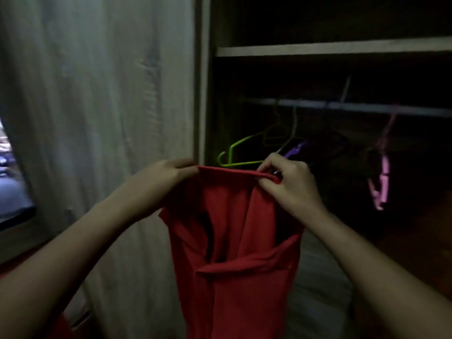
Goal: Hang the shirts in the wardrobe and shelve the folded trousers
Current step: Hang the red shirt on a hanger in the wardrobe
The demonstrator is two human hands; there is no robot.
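A red shirt [230, 243] hangs in front of me, held up by its top edge. My left hand [168, 173] grips the left end of that edge. My right hand [287, 178] pinches the right end. Just behind the shirt, a green hanger [234, 152] and a purple hanger [294, 149] hang from the wardrobe rail [354, 106]. Farther right on the rail a pink hanger [382, 182] dangles. The wardrobe interior is dark.
A wooden shelf [330, 48] runs above the rail. The pale wardrobe door panel [97, 106] fills the left side. At the far left edge a strip of the room [9, 182] shows. A dark garment [327, 148] hangs behind the purple hanger.
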